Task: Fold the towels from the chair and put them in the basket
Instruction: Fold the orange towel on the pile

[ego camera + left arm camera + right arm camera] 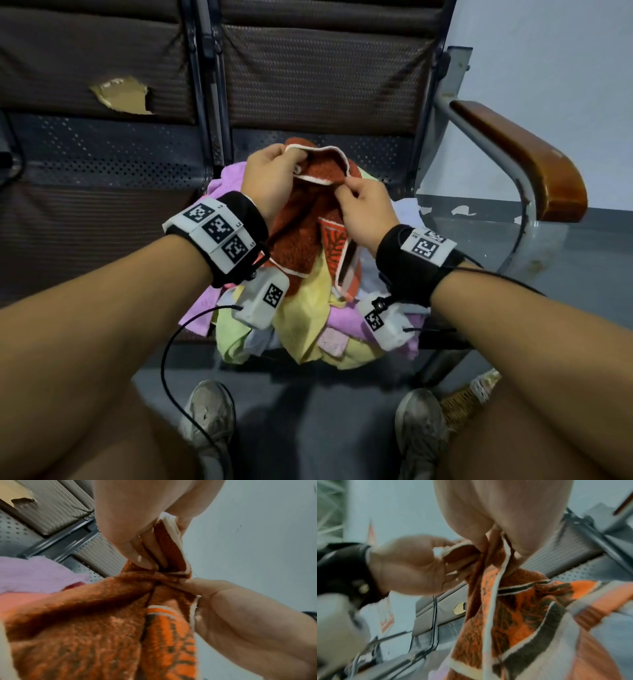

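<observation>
Stage: While both hands work along its white edge, the orange towel (301, 233) is lifted off the heap but not yet spread, so I judge the fold has not begun.
Left hand: the left hand (270, 178) has its fingers curled round the far part of the towel's white edge, above the pile.
Right hand: the right hand (366, 212) pinches the same edge on the side nearer the wooden armrest (524, 161), close to the left hand.
Towel: it hangs bunched from the two grips down onto the pile; the left wrist view shows the cloth gathered into pleats between the fingers (145, 555).
Pile: the pile of towels (308, 329) in pink, yellow and pale blue lies on the chair seat (102, 212) under the orange towel, beside the armrest, and spills over the front edge.
Basket: a woven basket (462, 404) shows only partly on the floor, below the armrest side of the seat by one shoe.
Risk, drag: the hanging part touches the pile, so lifting it may pull other towels off the seat onto the floor.
Risk, grip: with the hands so close and the cloth bunched, they may hold the wrong layers, giving a crooked fold.
Risk, slip: a thin pinch could let the edge slide out.
</observation>
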